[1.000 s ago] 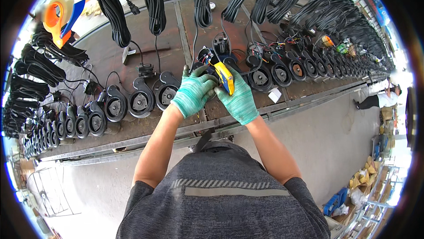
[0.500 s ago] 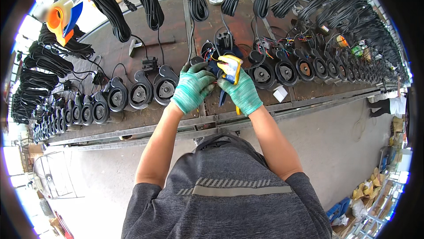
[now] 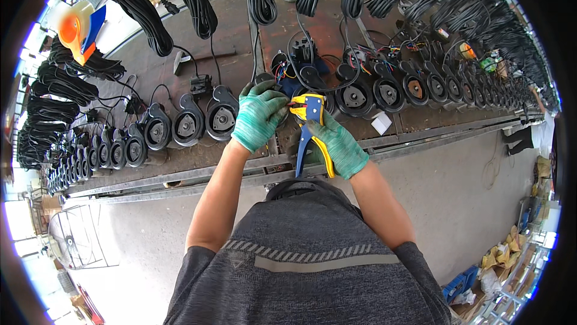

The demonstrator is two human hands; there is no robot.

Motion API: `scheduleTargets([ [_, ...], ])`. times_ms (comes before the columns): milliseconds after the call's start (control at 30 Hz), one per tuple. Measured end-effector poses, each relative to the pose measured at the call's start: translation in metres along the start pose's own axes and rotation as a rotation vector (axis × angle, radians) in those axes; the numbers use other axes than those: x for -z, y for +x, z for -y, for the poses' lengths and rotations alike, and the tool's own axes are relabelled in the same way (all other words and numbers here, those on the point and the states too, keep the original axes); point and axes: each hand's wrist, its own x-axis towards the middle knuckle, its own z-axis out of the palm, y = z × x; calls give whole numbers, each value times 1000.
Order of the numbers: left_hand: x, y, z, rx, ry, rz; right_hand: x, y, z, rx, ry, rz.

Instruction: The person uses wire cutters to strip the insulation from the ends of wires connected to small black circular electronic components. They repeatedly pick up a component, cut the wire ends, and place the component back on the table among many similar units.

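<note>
The wire stripper [image 3: 314, 109] points its head away from me and its handles toward me, its long axis running roughly fore and aft, with the mouth of the head facing my left hand [image 3: 259, 115]. The head is blue and yellow, and one blue handle and one yellow handle spread apart toward their ends. The tool sits between my hands at the near edge of the counter [image 3: 237, 33], held in my right hand [image 3: 341, 145]; my left fingers are drawn together beside the head, their contents too hidden to tell.
</note>
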Motion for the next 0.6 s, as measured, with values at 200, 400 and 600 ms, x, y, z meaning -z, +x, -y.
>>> scheduleTargets([
  [200,-3,-3,2,-28,44,26,1,10,-1,30,-95,52],
  [400,-8,0,2,-51,30,9,10,17,-8,9,-134,40],
  [600,-9,0,2,-38,36,7,2,14,3,-27,-127,1],
])
